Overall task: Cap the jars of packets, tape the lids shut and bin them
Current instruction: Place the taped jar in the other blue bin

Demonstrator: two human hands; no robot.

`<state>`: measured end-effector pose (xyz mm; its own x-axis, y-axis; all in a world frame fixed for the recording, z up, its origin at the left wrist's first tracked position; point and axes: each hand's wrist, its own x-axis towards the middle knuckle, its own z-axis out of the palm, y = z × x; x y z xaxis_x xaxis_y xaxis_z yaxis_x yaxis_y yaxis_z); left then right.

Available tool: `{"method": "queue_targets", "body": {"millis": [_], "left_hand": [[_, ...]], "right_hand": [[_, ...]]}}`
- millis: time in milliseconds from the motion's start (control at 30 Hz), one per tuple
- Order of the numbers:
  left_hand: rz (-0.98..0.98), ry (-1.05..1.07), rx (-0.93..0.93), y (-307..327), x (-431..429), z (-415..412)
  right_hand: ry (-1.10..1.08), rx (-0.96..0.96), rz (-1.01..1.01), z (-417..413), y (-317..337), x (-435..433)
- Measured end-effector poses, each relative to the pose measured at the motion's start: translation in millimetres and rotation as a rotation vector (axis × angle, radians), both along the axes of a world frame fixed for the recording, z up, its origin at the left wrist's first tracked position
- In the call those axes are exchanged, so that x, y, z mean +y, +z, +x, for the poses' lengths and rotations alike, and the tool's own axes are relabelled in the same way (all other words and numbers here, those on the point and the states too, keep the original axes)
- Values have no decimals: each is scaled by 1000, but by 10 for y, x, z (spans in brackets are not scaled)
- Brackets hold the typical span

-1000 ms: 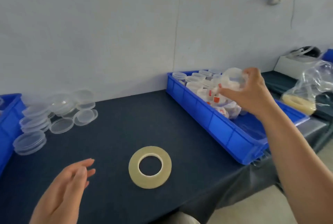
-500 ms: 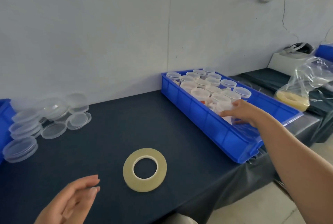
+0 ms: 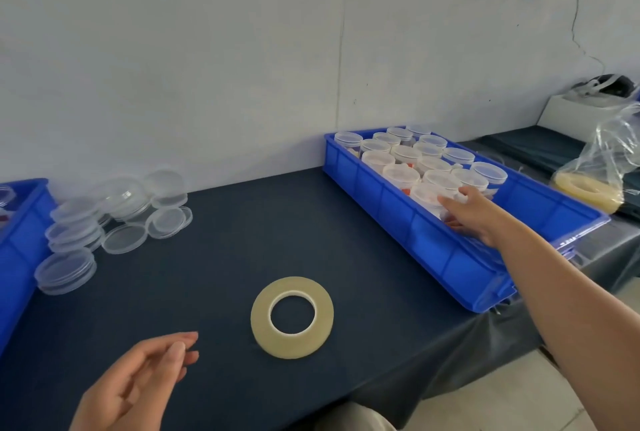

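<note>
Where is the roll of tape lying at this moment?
In the head view, the tape roll lies flat on the dark table, near its front edge, right of the left hand and left of the blue bin of jars.
</note>
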<state>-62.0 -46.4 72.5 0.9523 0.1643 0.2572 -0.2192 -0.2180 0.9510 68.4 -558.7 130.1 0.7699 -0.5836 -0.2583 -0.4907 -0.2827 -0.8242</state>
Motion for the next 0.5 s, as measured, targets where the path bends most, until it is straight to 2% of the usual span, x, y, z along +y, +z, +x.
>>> {"method": "queue_targets", "body": {"millis": [67, 133, 200, 267, 333, 400, 500], "left_hand": [[-3, -10, 15, 7, 37, -13], [1, -30, 53, 8, 96, -21], [18, -42, 95, -4, 148, -28], [41, -31, 116, -36, 178, -22], [64, -30, 146, -54, 170, -29], [87, -56, 186, -62, 152, -52], [142, -86, 199, -70, 152, -116]], "right_hand": [[-22, 43, -105, -22, 52, 76], [-57, 5, -348, -67, 127, 163], [-38, -167, -515, -110, 198, 393], [52, -377, -500, -164, 230, 789], [208, -529, -414, -249, 206, 1292], [436, -547, -390, -382, 127, 1845], [802, -499, -554, -552, -220, 2621]]}}
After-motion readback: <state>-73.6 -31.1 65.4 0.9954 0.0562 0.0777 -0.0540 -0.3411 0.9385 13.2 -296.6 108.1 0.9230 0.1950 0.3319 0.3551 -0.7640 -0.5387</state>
